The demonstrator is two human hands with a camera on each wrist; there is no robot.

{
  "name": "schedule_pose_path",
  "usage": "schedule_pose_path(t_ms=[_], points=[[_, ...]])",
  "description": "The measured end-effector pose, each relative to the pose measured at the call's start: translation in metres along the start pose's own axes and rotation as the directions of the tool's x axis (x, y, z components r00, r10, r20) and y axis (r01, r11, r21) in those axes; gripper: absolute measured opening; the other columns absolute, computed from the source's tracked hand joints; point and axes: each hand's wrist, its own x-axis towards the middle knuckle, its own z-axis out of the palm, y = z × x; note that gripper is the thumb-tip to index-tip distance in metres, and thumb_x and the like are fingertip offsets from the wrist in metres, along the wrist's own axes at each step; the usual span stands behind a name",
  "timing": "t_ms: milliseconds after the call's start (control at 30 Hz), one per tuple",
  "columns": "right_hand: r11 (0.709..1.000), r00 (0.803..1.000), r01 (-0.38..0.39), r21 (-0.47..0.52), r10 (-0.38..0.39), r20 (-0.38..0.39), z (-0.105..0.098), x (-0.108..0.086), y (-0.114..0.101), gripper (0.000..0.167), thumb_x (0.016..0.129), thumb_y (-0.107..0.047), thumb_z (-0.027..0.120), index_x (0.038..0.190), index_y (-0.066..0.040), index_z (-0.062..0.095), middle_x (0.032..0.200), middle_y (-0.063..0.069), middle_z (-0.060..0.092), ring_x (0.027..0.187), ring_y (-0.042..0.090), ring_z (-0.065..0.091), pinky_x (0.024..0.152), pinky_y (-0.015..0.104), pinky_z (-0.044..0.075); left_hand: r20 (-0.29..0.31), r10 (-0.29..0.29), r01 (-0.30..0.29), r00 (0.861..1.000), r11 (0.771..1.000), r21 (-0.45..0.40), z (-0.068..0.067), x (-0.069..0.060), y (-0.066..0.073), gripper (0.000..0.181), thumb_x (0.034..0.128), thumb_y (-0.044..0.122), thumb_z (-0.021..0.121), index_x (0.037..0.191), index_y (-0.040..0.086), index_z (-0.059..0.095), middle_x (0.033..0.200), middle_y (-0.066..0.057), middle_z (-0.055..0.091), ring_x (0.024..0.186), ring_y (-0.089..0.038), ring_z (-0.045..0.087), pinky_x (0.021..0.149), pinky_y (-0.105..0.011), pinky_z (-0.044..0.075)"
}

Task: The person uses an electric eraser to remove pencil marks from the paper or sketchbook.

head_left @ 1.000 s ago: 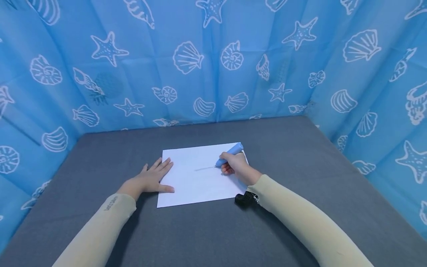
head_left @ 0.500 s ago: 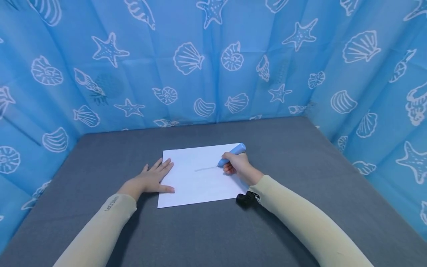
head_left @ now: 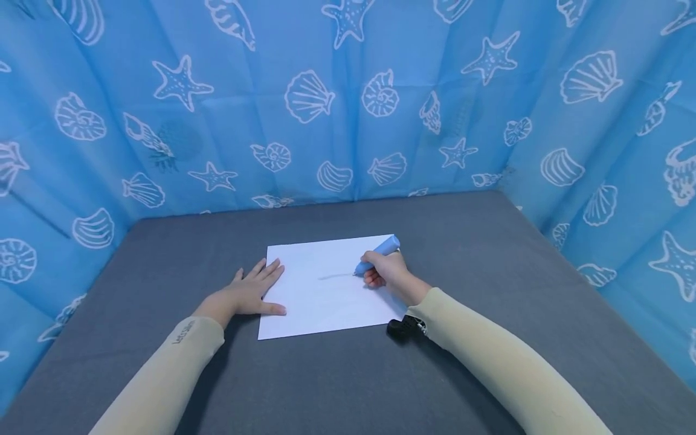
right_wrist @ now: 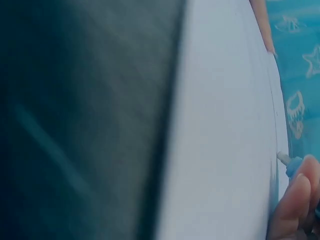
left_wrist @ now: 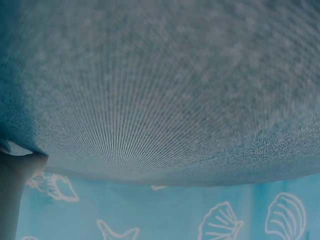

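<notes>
A white sheet of paper (head_left: 315,314) lies on the grey tabletop in the head view. My left hand (head_left: 239,297) rests flat on its left edge with the fingers spread. Over the right part of the sheet, my right hand (head_left: 393,273) pinches a thick blue marker (head_left: 385,246), tilted with its tip down at the paper. A faint thin line (head_left: 335,277) runs leftward from that tip. In the right wrist view, the pale marker tip (right_wrist: 283,158) shows beyond the fingers (right_wrist: 294,200). The left wrist view shows mostly cloth and a sliver of hand (left_wrist: 25,165).
Grey cloth (head_left: 326,386) covers the table. A blue curtain (head_left: 348,133) with white shells and starfish hangs behind it and along the sides. Below the right wrist sits a small black device (head_left: 401,329), next to the sleeve cuff.
The right hand has shifted very slightly right and down with the marker, its tip staying by the line's right end. The left hand keeps its place on the paper.
</notes>
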Motion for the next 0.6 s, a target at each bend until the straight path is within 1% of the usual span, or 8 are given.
schedule_pose_path(t_ms=[133, 200, 333, 433, 500, 600], points=[[1.000, 1.000, 0.003, 0.004, -0.003, 0.015, -0.001, -0.001, 0.001, 0.021, 0.087, -0.013, 0.061, 0.075, 0.004, 0.063, 0.054, 0.006, 0.057, 0.044, 0.010, 0.053, 0.046, 0.022, 0.048, 0.006, 0.001, -0.001, 1.000, 1.000, 0.000, 0.001, 0.000, 0.000, 0.113, 0.0785, 0.074, 0.058, 0.156, 0.005, 0.014, 0.162, -0.014, 0.004, 0.146, -0.041, -0.005, 0.107, -0.070, -0.005], [1.000, 1.000, 0.016, 0.013, -0.016, 0.000, -0.004, 0.000, 0.002, 0.020, 0.087, -0.012, 0.061, 0.075, 0.004, 0.063, 0.054, 0.006, 0.056, 0.044, 0.010, 0.053, 0.045, 0.022, 0.048, 0.010, -0.002, 0.002, 1.000, 1.000, 0.003, 0.001, 0.001, 0.000, 0.112, 0.0787, 0.075, 0.057, 0.156, 0.006, 0.013, 0.162, -0.014, 0.003, 0.146, -0.040, -0.005, 0.107, -0.070, -0.004], [1.000, 0.998, 0.023, 0.018, -0.022, -0.055, -0.009, 0.001, 0.004, 0.020, 0.087, -0.011, 0.060, 0.072, 0.003, 0.062, 0.052, 0.005, 0.055, 0.041, 0.010, 0.052, 0.043, 0.021, 0.047, 0.013, 0.001, -0.001, 1.000, 1.000, -0.008, 0.000, 0.001, 0.002, 0.111, 0.0796, 0.072, 0.059, 0.156, 0.006, 0.014, 0.162, -0.014, 0.004, 0.146, -0.041, -0.005, 0.106, -0.071, -0.005], [1.000, 0.999, 0.014, 0.019, -0.013, -0.040, -0.006, 0.000, 0.003, 0.020, 0.086, -0.012, 0.061, 0.073, 0.003, 0.062, 0.052, 0.005, 0.056, 0.042, 0.009, 0.052, 0.043, 0.021, 0.047, 0.023, -0.014, 0.014, 1.000, 1.000, 0.011, 0.000, 0.000, 0.001, 0.112, 0.0791, 0.076, 0.056, 0.156, 0.008, 0.012, 0.163, -0.012, 0.001, 0.146, -0.039, -0.007, 0.108, -0.069, -0.005], [1.000, 1.000, 0.011, 0.016, -0.011, -0.021, -0.001, 0.000, 0.003, 0.019, 0.086, -0.012, 0.061, 0.073, 0.002, 0.062, 0.052, 0.005, 0.056, 0.042, 0.009, 0.053, 0.044, 0.021, 0.048, 0.020, -0.010, 0.010, 1.000, 1.000, 0.008, 0.000, 0.000, 0.001, 0.112, 0.0792, 0.075, 0.056, 0.156, 0.007, 0.012, 0.163, -0.013, 0.002, 0.146, -0.039, -0.007, 0.107, -0.070, -0.005], [1.000, 0.999, 0.015, 0.019, -0.015, -0.028, 0.002, -0.001, 0.003, 0.018, 0.085, -0.011, 0.061, 0.073, 0.002, 0.062, 0.052, 0.005, 0.056, 0.042, 0.009, 0.053, 0.044, 0.021, 0.048, 0.021, -0.013, 0.013, 1.000, 1.000, 0.004, 0.000, 0.000, 0.001, 0.111, 0.0800, 0.073, 0.057, 0.156, 0.007, 0.012, 0.163, -0.013, 0.002, 0.146, -0.039, -0.006, 0.107, -0.070, -0.005]])
